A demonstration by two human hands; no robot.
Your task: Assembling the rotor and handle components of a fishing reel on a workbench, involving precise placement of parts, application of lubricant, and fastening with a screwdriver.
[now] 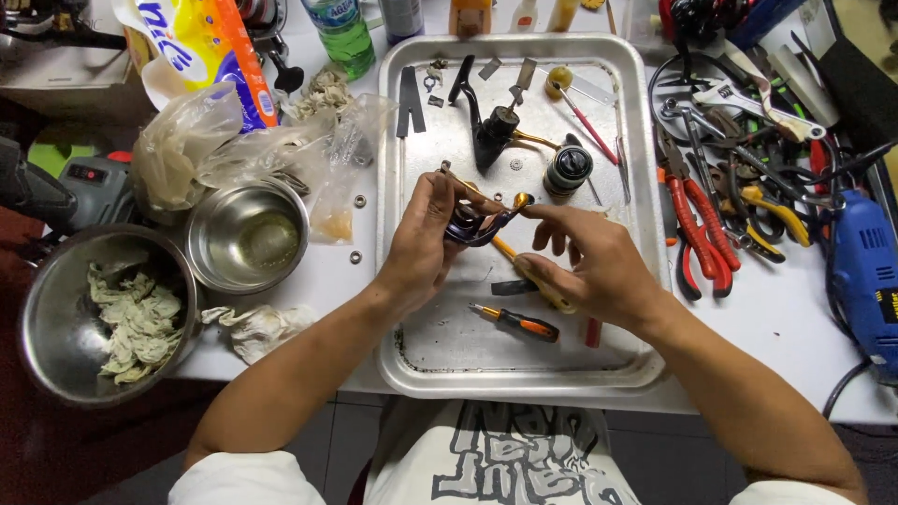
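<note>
Over a metal tray [421,369], my left hand [426,243] grips a dark blue, curved reel part with gold fittings [482,223]. My right hand [589,266] holds a yellow-handled screwdriver [524,271], its tip pointing up toward that part, and its fingertips touch the part's gold end. On the tray beyond the hands lie a black reel body with a handle arm [491,126] and a round black spool [568,168]. A small orange-and-black screwdriver [517,323] lies on the tray below my hands.
Two steel bowls stand at left, one [70,346] holding dirty rags, one [248,234] with liquid. Crumpled plastic bags [253,150], a rag [257,327] and two washers lie nearby. Red-handled pliers [697,224], wrenches and a blue power tool [865,281] crowd the right side. Bottles stand at the back.
</note>
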